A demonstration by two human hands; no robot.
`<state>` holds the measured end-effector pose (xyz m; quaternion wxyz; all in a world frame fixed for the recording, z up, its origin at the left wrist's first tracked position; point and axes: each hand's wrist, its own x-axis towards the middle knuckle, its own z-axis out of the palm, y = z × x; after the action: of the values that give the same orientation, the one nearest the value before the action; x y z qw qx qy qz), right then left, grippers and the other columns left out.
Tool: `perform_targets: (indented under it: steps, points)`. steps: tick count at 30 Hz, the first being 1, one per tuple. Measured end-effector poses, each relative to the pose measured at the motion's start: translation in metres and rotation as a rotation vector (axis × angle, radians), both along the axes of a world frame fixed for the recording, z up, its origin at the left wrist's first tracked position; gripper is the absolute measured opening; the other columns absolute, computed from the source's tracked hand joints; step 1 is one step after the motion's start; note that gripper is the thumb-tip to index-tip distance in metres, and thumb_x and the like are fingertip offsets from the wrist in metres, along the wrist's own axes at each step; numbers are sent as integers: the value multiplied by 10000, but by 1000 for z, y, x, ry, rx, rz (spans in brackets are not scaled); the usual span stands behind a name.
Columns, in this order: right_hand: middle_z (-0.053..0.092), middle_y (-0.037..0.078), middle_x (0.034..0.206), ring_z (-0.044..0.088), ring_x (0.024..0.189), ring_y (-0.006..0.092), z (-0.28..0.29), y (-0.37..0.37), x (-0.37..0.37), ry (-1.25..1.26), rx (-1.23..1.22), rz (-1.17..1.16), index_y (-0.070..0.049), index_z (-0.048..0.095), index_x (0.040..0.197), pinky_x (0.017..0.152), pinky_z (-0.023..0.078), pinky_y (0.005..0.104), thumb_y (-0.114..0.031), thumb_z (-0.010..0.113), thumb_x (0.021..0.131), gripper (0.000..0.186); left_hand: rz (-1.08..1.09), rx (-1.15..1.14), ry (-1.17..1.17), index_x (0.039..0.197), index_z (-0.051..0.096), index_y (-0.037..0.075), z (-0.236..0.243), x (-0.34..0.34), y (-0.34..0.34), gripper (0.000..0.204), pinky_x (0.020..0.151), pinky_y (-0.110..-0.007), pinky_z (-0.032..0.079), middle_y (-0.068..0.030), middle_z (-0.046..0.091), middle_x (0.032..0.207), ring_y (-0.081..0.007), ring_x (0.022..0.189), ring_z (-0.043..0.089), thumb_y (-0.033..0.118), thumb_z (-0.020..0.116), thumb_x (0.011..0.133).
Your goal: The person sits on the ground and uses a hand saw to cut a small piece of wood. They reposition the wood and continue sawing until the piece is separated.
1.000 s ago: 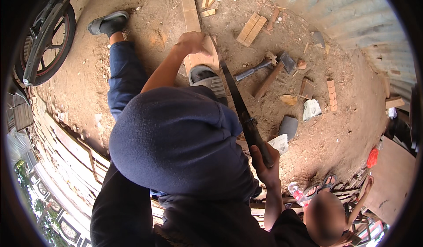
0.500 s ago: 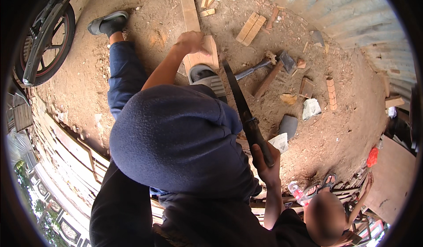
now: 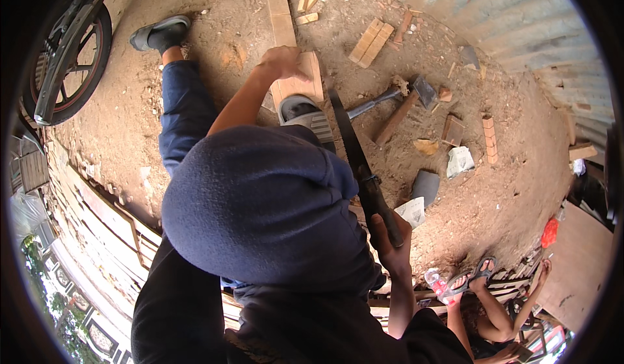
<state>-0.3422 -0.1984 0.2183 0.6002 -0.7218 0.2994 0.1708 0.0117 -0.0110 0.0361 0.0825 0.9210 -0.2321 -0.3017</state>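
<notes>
My left hand grips the far end of a short wooden board, thumb lying across its top face. My foot in a grey slip-on shoe presses on the near part of that board. In my right hand is the handle of a hand saw. Its dark blade points away from me, beside the shoe and apart from the board's right edge. Beyond my left hand a long wooden plank lies on the dirt. My raised knee in dark blue cloth hides the area below.
A hammer, a hatchet and several wood offcuts lie to the right on the dirt. Corrugated metal sheeting borders the far right. A motorcycle wheel stands at left. Another person's legs are at lower right.
The other person at lower right has shifted, so their legs show more and their head has left the view. My hands, the saw and the board are almost unmoved.
</notes>
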Motion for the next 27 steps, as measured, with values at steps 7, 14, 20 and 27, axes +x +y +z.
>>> perform_targets:
  steps: [7,14,20,27]
  points:
    - [566,80,684,509,636,118,-3,-1,1,-9,0,10,20,595,912,569,401,295,-231,556,934,255,-16,-16,-27,1149,588,61,-5,1,1,760,851,-393,475,-166,664,1018,-326,1004,623,531,788,587]
    - [543,50,658,487,612,96,-5,-2,-1,-32,-11,25,10,582,900,544,378,277,-289,563,936,302,23,-61,-12,1102,604,67,-5,-1,3,696,851,-391,477,-158,667,1016,-324,1002,624,502,779,589]
    - [548,50,658,492,615,95,-5,-2,-3,-17,-22,22,7,584,897,549,383,275,-301,567,936,311,5,29,46,1103,581,40,1,1,-3,731,884,-427,479,-171,645,1087,-331,1065,602,530,807,610]
    - [480,-17,576,453,525,58,10,-2,-21,-14,-80,57,-19,558,787,473,328,239,-316,557,940,334,-17,13,-13,1121,585,42,0,-2,-1,744,887,-421,481,-183,646,1084,-331,1060,605,530,797,601]
